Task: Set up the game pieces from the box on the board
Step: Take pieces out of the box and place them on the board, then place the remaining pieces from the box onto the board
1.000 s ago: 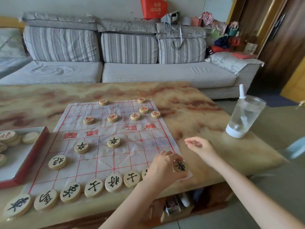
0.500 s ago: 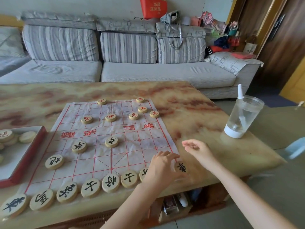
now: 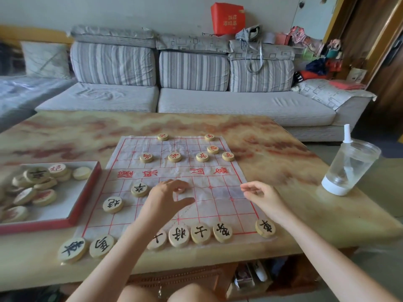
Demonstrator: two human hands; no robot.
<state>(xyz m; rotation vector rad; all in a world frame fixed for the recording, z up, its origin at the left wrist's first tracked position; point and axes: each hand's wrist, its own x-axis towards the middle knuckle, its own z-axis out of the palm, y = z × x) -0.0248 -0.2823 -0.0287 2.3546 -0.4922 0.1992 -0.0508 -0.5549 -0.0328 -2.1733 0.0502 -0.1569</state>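
Our left hand (image 3: 168, 199) curls over the board (image 3: 218, 192) centre, perhaps pinching a piece; we cannot tell. Right hand (image 3: 261, 196), at 3 o'clock, hovers loosely curled, empty. Spare pieces (image 3: 37, 174) fill the box (image 3: 32, 227) at 9 o'clock.

head cam | looks forward-down | close over board (image 3: 174, 188)

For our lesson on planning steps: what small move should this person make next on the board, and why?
Probably take a black piece from the box and set it in the near row. A gap shows there between the corner piece and its neighbour, and the right hand looks empty.
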